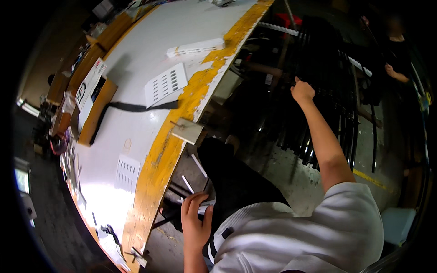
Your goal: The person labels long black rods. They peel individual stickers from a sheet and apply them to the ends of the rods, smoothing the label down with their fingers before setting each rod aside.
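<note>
My right hand (302, 89) is stretched forward over a rack of long black tubes (314, 136). Its fingers are curled at the end of the straight arm, and the dark background hides what they grip, if anything. My left hand (195, 220) hangs low beside the table edge, fingers bent and thumb apart, with nothing in it. The table (136, 27) has a white top and a worn yellow border. On it lie label sheets (166, 84), another sheet (127, 173), a long white package (196, 47) and a black strap (141, 107).
An open cardboard box (98, 109) stands toward the table's left side. A small clamped block (187, 130) juts past the near table edge. Another person (396, 59) stands beyond the tubes. A pale blue container (399, 225) sits on the floor at the right.
</note>
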A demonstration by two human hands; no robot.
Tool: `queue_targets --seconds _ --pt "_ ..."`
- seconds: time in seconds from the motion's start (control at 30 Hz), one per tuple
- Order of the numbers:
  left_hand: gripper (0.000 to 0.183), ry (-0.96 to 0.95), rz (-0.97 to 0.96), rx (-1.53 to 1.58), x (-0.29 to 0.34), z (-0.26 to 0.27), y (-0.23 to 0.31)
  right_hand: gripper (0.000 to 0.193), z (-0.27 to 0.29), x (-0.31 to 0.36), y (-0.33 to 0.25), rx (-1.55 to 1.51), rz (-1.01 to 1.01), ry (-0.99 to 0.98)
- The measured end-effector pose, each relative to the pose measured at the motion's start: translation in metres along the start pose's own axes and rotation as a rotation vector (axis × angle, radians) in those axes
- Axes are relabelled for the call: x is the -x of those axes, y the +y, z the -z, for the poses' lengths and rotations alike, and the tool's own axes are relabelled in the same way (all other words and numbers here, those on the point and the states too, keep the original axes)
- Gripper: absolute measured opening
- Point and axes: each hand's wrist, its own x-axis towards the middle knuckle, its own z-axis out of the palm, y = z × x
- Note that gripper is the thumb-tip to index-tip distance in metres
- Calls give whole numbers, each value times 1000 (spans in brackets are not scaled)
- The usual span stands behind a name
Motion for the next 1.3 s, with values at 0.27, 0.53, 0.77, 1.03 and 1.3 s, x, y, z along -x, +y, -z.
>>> queue_targets --seconds 0.27,0.53,0.77,1.03,1.3 --pt "44 -173 -297 594 -13 33 21 35 -11 -16 -2 31 -49 -48" --pt "54 165 -554 1711 4 36 114 37 -4 -1 -23 171 54 -48" --pt "43 1 -686 1664 1 71 86 32 23 45 -65 -24 320 127" --pt "33 38 -647 1318 14 90 50 21 115 200 -200 -735 1134 83" --pt "41 469 100 -268 -1 156 -67 16 116 322 -294 -501 1728 -33"
